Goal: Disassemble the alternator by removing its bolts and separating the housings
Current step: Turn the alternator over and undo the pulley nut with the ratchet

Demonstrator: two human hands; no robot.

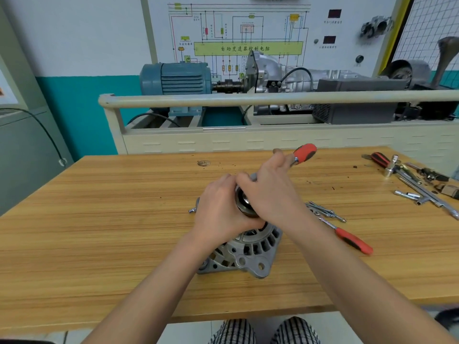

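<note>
On the wooden bench (99,232), mid-table, stands the alternator (250,247), pulley (244,203) up. Left hand (218,209) curls round the pulley from the left. Right hand (270,192) closes on the ratchet wrench (301,153), its red handle pointing away, head over the pulley. Housing: cast grey aluminium, slotted vents, mounting lugs. Removed bolts (325,211) lie just right.

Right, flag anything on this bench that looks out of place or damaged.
Nothing looks damaged. Dark specks litter the wooden table near the loose tools at the right; long bolts lie in a heap beside the alternator.
</note>
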